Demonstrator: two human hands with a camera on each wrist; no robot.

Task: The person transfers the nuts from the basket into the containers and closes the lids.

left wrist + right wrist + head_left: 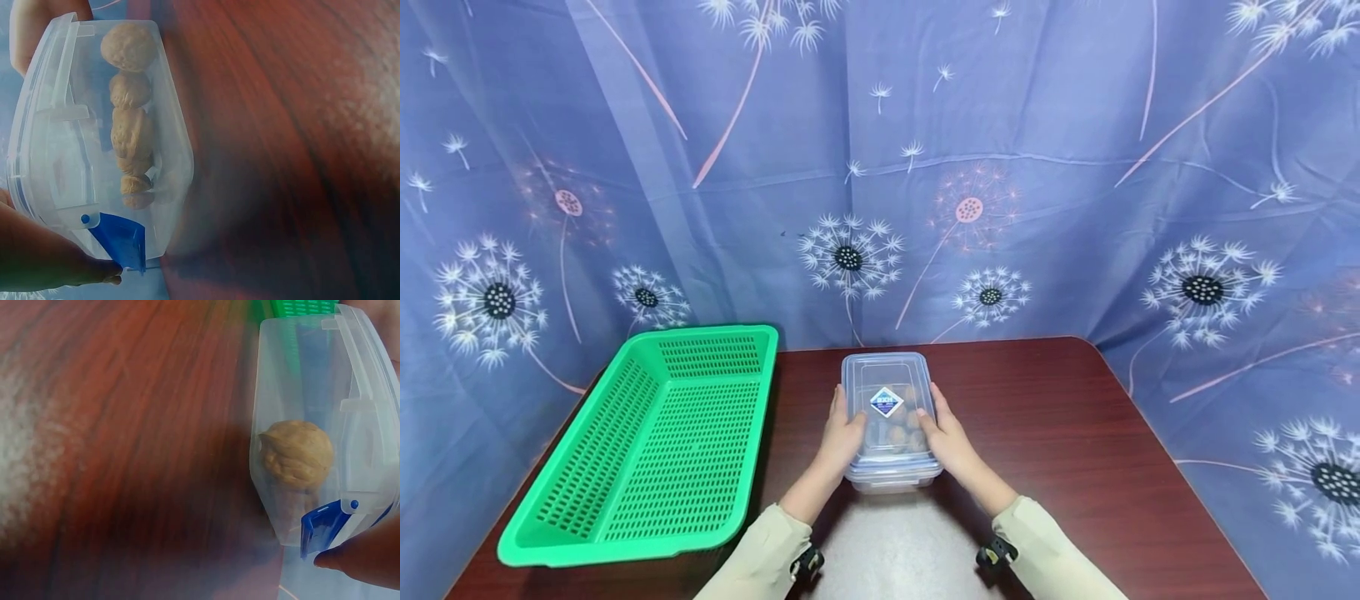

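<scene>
A clear plastic food container (pixel 891 457) with walnuts (pixel 130 49) inside is on the table in front of me. Its lid carries a blue-and-white diamond label (pixel 887 402). My left hand (pixel 841 435) grips the left side, thumb over the lid's edge. From the other side my right hand (pixel 951 437) holds it the same way. In the left wrist view a fingertip touches a blue latch (pixel 125 240), which stands out from the wall. Another blue latch (pixel 324 528), also angled outward, meets a fingertip in the right wrist view, near a walnut (pixel 297 453).
A large green plastic basket (pixel 685 450) with slotted walls stands on the left of the dark red wooden table (pixel 1037 417). Behind the table hangs a blue curtain (pixel 1060 233) with a dandelion print. Light glares off the table's front.
</scene>
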